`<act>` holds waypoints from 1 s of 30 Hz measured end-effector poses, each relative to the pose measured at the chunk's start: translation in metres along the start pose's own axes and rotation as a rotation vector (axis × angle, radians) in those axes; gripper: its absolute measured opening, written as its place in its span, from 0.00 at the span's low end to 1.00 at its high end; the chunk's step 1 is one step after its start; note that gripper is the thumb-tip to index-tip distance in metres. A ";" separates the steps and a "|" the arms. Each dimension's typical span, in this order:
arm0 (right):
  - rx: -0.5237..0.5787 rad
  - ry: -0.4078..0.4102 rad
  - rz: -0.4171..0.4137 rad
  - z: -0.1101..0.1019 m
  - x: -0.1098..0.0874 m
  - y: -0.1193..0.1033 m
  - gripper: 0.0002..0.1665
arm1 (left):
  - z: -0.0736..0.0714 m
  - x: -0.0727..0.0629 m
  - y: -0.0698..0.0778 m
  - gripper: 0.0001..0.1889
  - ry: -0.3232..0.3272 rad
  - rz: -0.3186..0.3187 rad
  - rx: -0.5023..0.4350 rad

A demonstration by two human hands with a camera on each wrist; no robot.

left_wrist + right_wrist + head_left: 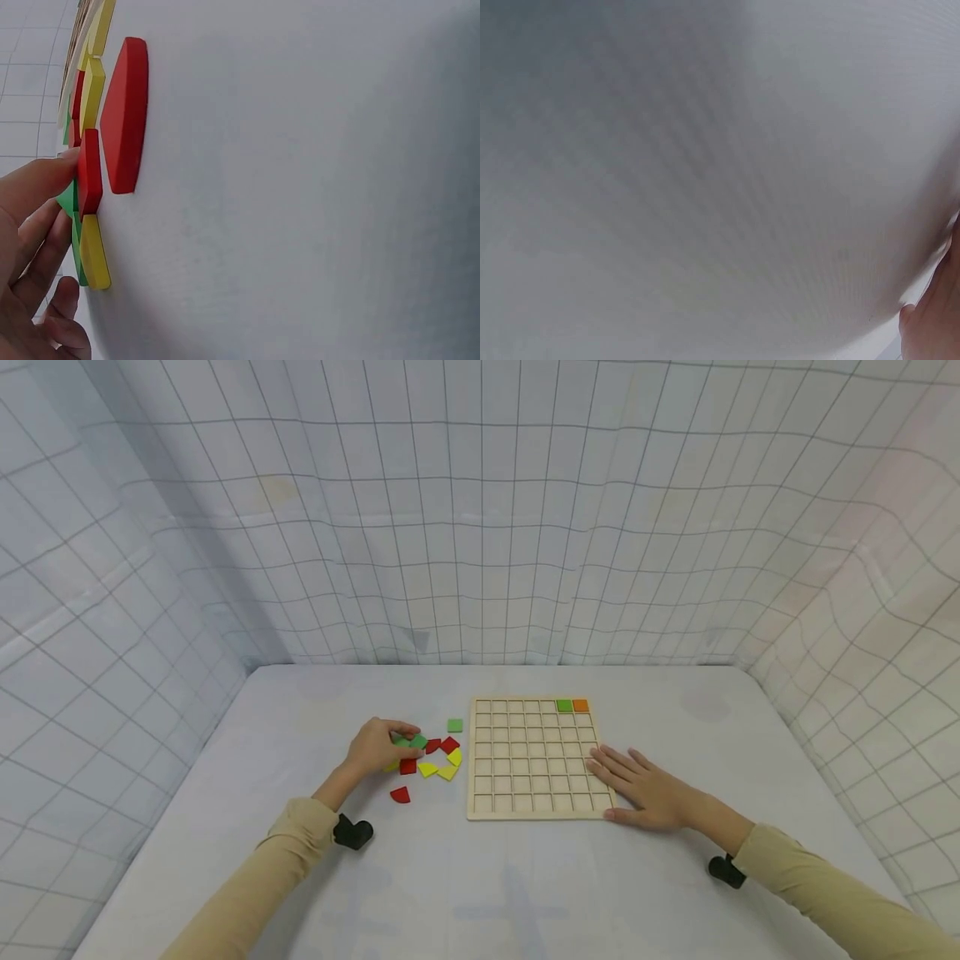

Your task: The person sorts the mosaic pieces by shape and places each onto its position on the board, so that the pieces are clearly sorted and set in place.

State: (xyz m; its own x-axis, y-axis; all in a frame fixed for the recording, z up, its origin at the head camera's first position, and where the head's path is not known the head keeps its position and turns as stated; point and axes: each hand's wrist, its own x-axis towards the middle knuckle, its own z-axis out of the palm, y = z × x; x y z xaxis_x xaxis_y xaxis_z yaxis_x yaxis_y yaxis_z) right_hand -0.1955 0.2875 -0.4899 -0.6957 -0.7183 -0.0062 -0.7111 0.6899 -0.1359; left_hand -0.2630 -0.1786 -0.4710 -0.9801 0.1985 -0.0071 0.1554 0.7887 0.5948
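Observation:
Thumb and fingers of my left hand [375, 747] pinch a green tile [418, 742] at the loose pieces left of the board; in the left wrist view the green tile [67, 199] shows between them. Around it lie a red piece [407, 767], yellow quarter-round pieces [447, 772] and other red and green ones, some partly hidden by the hand. My right hand [651, 795] lies flat with its fingers straight, fingertips over the right edge of a wooden grid board [471, 777]. A green square [565, 706] and an orange square [581, 706] sit in the board's far right cells.
A light green square [455, 725] lies just left of the board. Nearer me is a single red quarter-round piece [401, 795]. The white table [480, 893] ends at a gridded cloth wall [495, 568] at the back, with cloth at both sides.

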 end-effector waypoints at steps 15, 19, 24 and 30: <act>-0.008 0.006 -0.010 -0.001 0.003 0.001 0.46 | 0.000 -0.001 0.005 0.18 0.052 0.057 0.001; -0.025 0.005 -0.005 -0.002 0.002 0.002 0.46 | 0.000 0.001 0.005 0.17 0.060 0.048 0.016; -0.030 -0.037 0.015 -0.002 0.002 0.001 0.47 | 0.001 -0.001 0.007 0.17 0.060 0.028 0.017; -0.027 -0.044 0.012 -0.002 0.001 0.000 0.47 | 0.000 -0.002 0.006 0.17 0.069 0.039 0.019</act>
State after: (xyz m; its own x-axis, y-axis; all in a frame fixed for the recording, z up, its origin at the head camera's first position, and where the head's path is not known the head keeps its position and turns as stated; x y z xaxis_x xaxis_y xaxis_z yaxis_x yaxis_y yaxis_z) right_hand -0.1960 0.2867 -0.4874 -0.6997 -0.7126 -0.0512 -0.7055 0.7004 -0.1083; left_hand -0.2605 -0.1739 -0.4670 -0.9793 0.1893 0.0714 0.1953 0.7925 0.5778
